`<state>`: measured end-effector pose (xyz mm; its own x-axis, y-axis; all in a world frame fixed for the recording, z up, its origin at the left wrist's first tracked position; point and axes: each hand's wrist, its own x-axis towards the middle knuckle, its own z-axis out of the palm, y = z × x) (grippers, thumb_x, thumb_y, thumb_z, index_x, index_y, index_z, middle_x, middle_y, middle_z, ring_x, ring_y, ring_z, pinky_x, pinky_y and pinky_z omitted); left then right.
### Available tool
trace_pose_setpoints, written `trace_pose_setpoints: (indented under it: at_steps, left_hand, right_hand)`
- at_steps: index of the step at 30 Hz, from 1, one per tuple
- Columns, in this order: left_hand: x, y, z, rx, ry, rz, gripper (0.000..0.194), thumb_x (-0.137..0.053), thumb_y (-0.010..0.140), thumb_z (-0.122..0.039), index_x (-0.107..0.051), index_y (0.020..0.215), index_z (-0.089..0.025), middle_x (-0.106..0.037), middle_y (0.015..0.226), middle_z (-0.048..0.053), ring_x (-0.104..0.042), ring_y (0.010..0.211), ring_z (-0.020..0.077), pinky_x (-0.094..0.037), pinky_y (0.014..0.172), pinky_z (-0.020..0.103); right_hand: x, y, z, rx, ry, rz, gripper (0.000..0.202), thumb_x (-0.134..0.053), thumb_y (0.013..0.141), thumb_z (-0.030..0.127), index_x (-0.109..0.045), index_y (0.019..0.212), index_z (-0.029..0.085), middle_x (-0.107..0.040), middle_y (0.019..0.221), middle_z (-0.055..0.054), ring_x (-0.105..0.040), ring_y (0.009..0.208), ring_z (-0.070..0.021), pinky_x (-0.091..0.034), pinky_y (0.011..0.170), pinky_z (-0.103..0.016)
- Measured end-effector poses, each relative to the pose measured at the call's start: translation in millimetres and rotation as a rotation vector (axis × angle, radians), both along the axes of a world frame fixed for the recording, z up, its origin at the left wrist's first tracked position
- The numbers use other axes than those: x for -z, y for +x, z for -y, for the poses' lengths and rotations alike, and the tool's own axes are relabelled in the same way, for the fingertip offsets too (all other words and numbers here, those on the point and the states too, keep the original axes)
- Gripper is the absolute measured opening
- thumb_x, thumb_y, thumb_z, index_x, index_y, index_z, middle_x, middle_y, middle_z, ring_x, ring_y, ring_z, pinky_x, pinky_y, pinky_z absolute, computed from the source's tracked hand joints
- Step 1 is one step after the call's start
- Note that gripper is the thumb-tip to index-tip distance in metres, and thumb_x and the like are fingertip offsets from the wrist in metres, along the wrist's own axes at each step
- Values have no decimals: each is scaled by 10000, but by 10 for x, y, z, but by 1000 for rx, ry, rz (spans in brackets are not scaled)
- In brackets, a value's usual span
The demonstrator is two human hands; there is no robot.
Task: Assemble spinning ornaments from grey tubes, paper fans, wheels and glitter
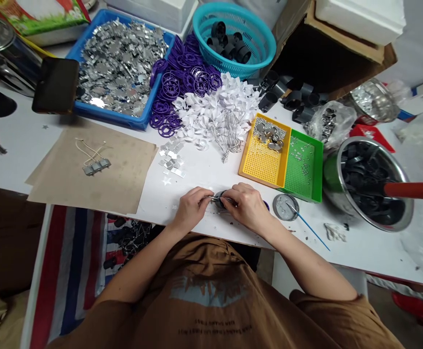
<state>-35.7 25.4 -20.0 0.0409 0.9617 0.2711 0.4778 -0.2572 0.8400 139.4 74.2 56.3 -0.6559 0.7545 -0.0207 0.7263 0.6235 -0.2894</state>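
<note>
- Wearing a brown shirt [211, 257] across bottom centre, nearest the camera, with a pale blue print and upside-down lettering.
- Facing a white table [200, 169] across the middle of the frame, crowded along its upper side.
- Seeing a blue tray [113, 120] at upper left, heaped with silvery flat pieces [124, 63], with a black phone [55, 87] in front of its left edge.
- Looking right from there to purple rings [171, 85], a turquoise basket [233, 69] holding dark tube pieces [229, 51], and white petal-like pieces [222, 97] beside bent silvery wires [229, 135].
- Having a brown sheet [66, 184] at centre left, bearing a grey piece with pale cords [97, 167], and silvery squares [172, 160] just beside its right edge.
- Meeting adjoining yellow [262, 169] and green [302, 188] compartments right of centre, then a small round dish [284, 207] below, with a blue stick [315, 232] leaning in it.
- Finding a steel pot [374, 221] at right, filled with dark curved pieces [360, 165], with a red-orange handle [415, 190] crossing its rim.
- Holding a small dark grey piece [219, 200] at frame centre, near the table's lower edge: pinching its silvery end with the left hand [189, 208], gripping its other side with the right hand [247, 203].
- Looking dull and rounded where visible; not being able to tell its full shape behind the right fingers.
</note>
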Motion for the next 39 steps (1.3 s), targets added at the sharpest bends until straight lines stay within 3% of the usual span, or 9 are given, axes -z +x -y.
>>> trace_pose_setpoints:
  at_steps: [4, 9, 18, 24, 33, 39]
  left_hand:
    - [13, -16, 7, -37, 11, 15, 118, -547, 865, -115, -633, 890, -192, -642, 814, 7, -608, 724, 113, -491, 652, 210]
    - [45, -3, 26, -44, 42, -43, 214, -493, 831, -63, -644, 904, -196, -580, 821, 7, -575, 695, 100, -480, 633, 196]
    - [61, -90, 81, -64, 120, -257, 320, -468, 786, -21, -696, 918, -202, -511, 784, 10, -540, 686, 110, -445, 613, 203]
    - [100, -189, 127, -74, 102, -331, 333, -475, 798, -23, -709, 940, -212, -504, 784, 17, -526, 679, 115, -436, 589, 207]
    - [126, -330, 128, -77, 144, -368, 341, -471, 808, -24, -708, 959, -217, -527, 817, 31, -523, 697, 123, -440, 592, 215]
    - [131, -351, 123, -88, 170, -373, 341, -478, 795, -17, -708, 947, -216, -533, 808, 29, -520, 691, 127, -435, 594, 223]
  right_hand:
    - [-99, -25, 17, -9, -48, 79, 201, -601, 876, 317, -673, 963, 151, -617, 761, -62, -565, 749, -194, -376, 689, -288]
    - [-234, -78, 37, -50, -55, 266, 470, -681, 802, 409, -553, 1185, 168, -572, 974, -88, -571, 720, -201, -365, 624, -293]
    - [-235, -149, 34, -142, 35, 437, 297, -627, 780, 160, -520, 1057, 172, -517, 1006, -109, -574, 792, -244, -389, 620, -324]
    - [-261, -138, 77, -123, -24, 388, 315, -545, 781, 72, -485, 1072, 176, -506, 1029, -103, -550, 765, -215, -409, 597, -310]
    - [-222, -47, 149, -81, -17, 207, 423, -535, 855, 163, -420, 1262, 158, -530, 1150, -146, -530, 1015, -281, -496, 816, -389]
    - [-189, 10, 167, -43, 3, 245, 500, -567, 876, 244, -420, 1337, 119, -526, 1237, -171, -543, 1018, -292, -505, 843, -408]
